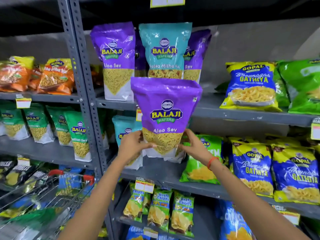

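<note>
The purple Aloo Sev pouch (166, 115) is held upright in the air, in front of the upper shelf board (242, 111), its top overlapping the foot of the teal pouch (165, 51) behind it. It is gripped low down on both sides: the left hand (133, 146) is wrapped round the lower left corner, the right hand (194, 146) round the lower right, with thumbs laid on the clear window and fingers tucked behind. A 2-handed hold at the base looks chosen so that the floppy top is kept straight and the label faces out. It also suits a stand-up pouch that is meant to be set on its flat bottom. Whether it is headed up to the shelf or down to the trolley (69, 184) cannot be told.

Now the count. On the upper shelf, 3 matching purple pouches can be made out: 1 standing free at the left (114, 61) and 2 half hidden behind the single teal one. They are stood upright and face forward, like with like. To the right, 3 blue and yellow Gathiya bags (251, 85) are seen, 1 above and 2 a shelf lower. Left of the upright, 4 green pouches (78, 135) are lined up. At the bottom, 3 Uncle Chipps packs (161, 208) are racked.
</note>
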Demonstrator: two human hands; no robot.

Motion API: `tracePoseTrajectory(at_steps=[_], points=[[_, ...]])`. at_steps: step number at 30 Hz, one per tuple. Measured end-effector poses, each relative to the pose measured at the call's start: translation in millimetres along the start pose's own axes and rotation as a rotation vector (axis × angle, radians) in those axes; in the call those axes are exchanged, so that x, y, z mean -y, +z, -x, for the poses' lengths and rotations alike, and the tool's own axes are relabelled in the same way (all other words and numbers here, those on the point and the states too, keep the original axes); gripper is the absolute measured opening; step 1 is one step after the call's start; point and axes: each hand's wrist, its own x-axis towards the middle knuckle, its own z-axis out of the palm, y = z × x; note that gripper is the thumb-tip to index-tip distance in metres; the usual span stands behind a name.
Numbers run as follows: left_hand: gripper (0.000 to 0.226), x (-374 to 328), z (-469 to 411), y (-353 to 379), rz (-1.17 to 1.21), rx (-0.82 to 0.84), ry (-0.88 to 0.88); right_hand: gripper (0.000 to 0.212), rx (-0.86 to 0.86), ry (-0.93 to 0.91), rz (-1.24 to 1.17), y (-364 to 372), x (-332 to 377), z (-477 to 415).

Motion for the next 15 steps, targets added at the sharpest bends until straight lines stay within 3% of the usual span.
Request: tracePoseTrajectory(at_steps=[3,6,10,15], points=[[0.07,-36,-21,-23,-0.019,-0.029,0.071,0.048,-0.02,-0.085,0.016,-27,35,-11],[0.059,-74,-41,-38,0.051,-0.025,0.116,0.041,-0.039,-0.141,-0.026,-56,67,-20],[0.081,-101,-79,-37,0.103,-0.029,0.166,0.037,-0.115,-0.167,-0.082,-88,96,-32],[0.088,-135,-126,-7,0.137,-0.062,0.197,0.031,-0.237,-0.147,-0.142,-122,105,-51]])
